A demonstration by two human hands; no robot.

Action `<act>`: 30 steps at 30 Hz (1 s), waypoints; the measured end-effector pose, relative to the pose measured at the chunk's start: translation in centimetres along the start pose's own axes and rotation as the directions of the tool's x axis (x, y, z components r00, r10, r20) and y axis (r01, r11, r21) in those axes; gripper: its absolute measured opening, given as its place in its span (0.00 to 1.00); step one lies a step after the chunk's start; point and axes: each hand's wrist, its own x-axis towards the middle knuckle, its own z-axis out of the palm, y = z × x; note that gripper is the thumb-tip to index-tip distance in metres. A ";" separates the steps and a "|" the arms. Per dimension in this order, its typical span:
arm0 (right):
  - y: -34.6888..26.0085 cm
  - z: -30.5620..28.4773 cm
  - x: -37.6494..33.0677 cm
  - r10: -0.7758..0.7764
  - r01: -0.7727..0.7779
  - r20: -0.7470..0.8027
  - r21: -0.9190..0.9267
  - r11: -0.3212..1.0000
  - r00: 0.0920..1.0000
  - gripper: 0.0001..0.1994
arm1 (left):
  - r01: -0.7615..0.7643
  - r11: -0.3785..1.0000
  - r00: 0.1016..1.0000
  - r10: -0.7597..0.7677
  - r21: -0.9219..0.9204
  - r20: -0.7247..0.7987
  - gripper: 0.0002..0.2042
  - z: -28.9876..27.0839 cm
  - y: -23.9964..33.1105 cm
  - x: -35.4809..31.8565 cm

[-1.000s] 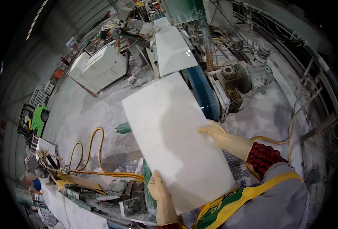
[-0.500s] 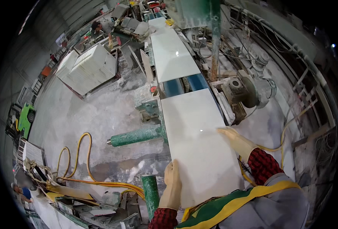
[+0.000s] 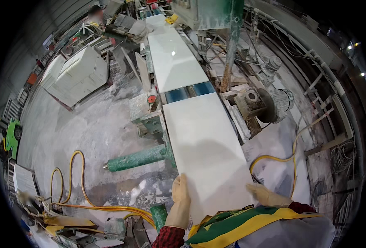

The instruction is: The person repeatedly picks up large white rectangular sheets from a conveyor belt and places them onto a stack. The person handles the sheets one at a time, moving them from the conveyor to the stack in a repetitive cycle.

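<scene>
A large white tile point(image 3: 205, 144) lies flat on the blue conveyor belt point(image 3: 187, 91) in front of me. My left hand point(image 3: 179, 202), in a pale glove, presses against the tile's near left edge. My gloved right hand point(image 3: 267, 195) rests on its near right corner. A second white tile point(image 3: 174, 60) lies further along the belt, under the green machine frame point(image 3: 232, 37). My plaid sleeves and a green-and-yellow vest fill the lower edge.
A grey electric motor point(image 3: 270, 103) sits right of the belt. Green rollers point(image 3: 137, 158) stick out on the left. Yellow hoses point(image 3: 75, 194) snake over the dusty floor. A stack of white tiles point(image 3: 77, 74) stands at far left. A green vehicle point(image 3: 11, 138) is at the left rim.
The tile was held tilted above the belt a second ago. It has since been laid flat on the belt and slid forward, my hands moving to its near edge.
</scene>
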 end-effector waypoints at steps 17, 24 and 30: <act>-8.5 -1.7 9.5 0.648 -0.534 0.073 0.638 0.554 0.758 0.24 | 0.253 0.941 0.961 -0.217 -0.225 0.172 0.28 0.6 4.6 -0.6; -5.7 -0.9 12.2 0.559 -0.371 0.054 0.800 0.472 0.828 0.23 | 0.187 0.967 0.982 -0.177 -0.174 0.071 0.27 1.4 3.4 2.5; -2.9 0.7 13.0 0.632 -0.375 0.092 0.866 0.331 0.769 0.16 | 0.222 0.946 0.967 -0.182 -0.236 0.180 0.26 1.4 4.4 2.6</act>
